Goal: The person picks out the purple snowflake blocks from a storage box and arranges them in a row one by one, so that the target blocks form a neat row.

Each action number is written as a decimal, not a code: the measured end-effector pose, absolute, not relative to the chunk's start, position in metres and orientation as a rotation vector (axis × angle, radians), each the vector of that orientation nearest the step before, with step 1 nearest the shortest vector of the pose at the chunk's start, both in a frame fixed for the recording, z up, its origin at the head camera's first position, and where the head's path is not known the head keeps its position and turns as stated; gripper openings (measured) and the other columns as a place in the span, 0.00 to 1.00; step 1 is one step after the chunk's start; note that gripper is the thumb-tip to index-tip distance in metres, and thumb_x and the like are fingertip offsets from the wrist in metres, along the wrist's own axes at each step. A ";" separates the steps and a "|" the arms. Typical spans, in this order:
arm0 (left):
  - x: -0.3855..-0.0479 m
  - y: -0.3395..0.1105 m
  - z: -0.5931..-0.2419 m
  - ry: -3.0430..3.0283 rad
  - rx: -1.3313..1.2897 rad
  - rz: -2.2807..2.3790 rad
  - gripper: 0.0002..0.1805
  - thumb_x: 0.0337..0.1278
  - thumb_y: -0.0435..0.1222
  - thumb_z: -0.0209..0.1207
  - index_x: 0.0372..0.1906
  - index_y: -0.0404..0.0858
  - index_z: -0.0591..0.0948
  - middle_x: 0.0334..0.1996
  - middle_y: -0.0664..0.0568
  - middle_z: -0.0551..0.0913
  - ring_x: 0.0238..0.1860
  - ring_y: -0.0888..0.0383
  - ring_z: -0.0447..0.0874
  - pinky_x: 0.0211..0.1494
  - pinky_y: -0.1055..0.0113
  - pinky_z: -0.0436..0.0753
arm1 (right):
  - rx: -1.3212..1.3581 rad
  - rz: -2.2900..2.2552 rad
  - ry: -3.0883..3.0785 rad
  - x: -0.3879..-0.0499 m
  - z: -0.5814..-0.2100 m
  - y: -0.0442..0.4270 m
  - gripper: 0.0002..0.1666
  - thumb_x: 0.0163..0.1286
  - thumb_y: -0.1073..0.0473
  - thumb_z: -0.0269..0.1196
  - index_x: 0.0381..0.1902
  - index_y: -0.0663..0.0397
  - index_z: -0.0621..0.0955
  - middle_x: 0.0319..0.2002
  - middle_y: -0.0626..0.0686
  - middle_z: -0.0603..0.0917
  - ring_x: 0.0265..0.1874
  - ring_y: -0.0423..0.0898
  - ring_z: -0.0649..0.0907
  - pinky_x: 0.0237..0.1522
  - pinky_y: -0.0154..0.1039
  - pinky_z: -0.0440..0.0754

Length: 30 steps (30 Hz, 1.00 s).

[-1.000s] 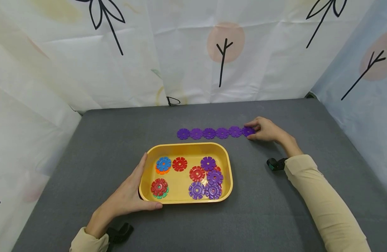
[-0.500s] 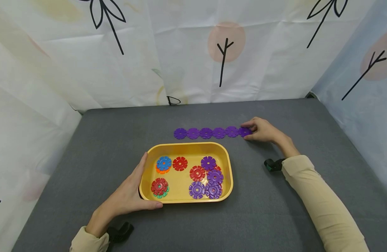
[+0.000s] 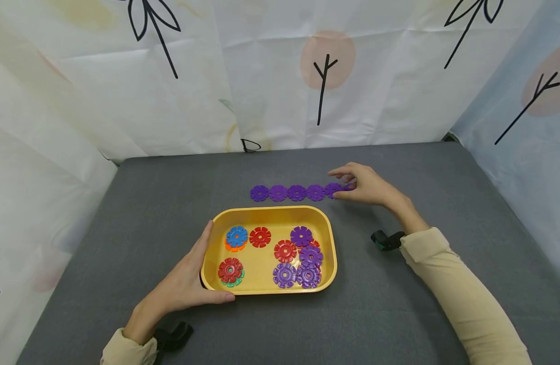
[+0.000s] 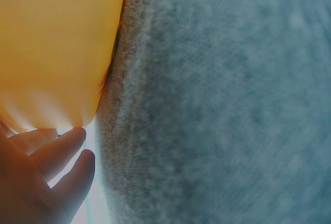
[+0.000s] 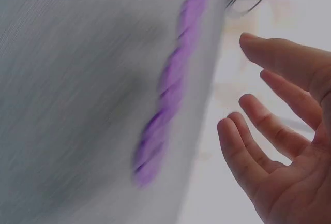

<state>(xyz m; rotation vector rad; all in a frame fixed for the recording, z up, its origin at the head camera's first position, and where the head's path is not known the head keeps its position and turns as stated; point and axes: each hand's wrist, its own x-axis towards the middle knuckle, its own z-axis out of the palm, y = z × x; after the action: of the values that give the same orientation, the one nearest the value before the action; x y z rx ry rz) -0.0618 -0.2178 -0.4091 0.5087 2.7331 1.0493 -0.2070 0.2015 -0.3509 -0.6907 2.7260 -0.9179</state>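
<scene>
A row of several linked purple flower-shaped discs [image 3: 296, 193] lies on the grey table behind a yellow tray [image 3: 257, 284]. At the row's right end is my right hand [image 3: 372, 186], thumb and fingers spread apart and partly hiding the last disc. The right wrist view shows that hand [image 5: 295, 125] with nothing in its grasp, beside the purple row [image 5: 173, 76]. My left hand [image 3: 184, 284] holds the tray's near left corner, thumb along the front and fingers along the left side. In the left wrist view its fingertips [image 4: 72, 136] touch the tray's wall.
Inside the tray, purple discs [image 3: 310, 257] overlap red ones at the right. A blue disc [image 3: 237, 236] over an orange one, a lone red disc [image 3: 260, 237] and a red disc [image 3: 230, 270] over green sit leftward. Printed cloth [image 3: 270, 76] walls the back and sides.
The purple row has shifted slightly left. My right hand has let go of its end disc, spread its fingers and moved left over the row. The left hand and tray stay put.
</scene>
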 end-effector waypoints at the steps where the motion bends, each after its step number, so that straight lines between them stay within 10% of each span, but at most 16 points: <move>1: -0.062 -0.218 -0.409 2.732 0.507 1.050 0.81 0.34 0.58 0.80 0.84 0.49 0.32 0.83 0.42 0.49 0.75 0.39 0.63 0.70 0.33 0.71 | -0.723 -0.942 2.718 -0.204 -0.347 0.196 0.31 0.67 0.62 0.70 0.67 0.62 0.78 0.57 0.67 0.79 0.56 0.64 0.80 0.59 0.59 0.82; 16: -0.062 -0.218 -0.409 2.736 0.518 1.055 0.81 0.34 0.57 0.80 0.83 0.51 0.31 0.82 0.41 0.50 0.74 0.40 0.64 0.69 0.34 0.72 | -1.170 -1.127 2.527 -0.166 -0.314 0.124 0.20 0.66 0.61 0.72 0.56 0.55 0.86 0.49 0.54 0.85 0.47 0.48 0.83 0.52 0.47 0.88; 30: -0.062 -0.218 -0.409 2.724 0.511 1.060 0.81 0.35 0.56 0.81 0.83 0.52 0.30 0.82 0.41 0.49 0.74 0.39 0.64 0.69 0.33 0.72 | -1.289 -0.819 2.197 -0.170 -0.334 0.074 0.19 0.68 0.59 0.70 0.56 0.55 0.86 0.52 0.55 0.86 0.51 0.52 0.83 0.56 0.42 0.85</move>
<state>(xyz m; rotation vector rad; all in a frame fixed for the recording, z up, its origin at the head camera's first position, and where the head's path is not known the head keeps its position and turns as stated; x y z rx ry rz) -0.0615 -0.2185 -0.4094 0.5112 2.7236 1.0597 -0.1695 0.0737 -0.3336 -1.2886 2.1966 -0.8185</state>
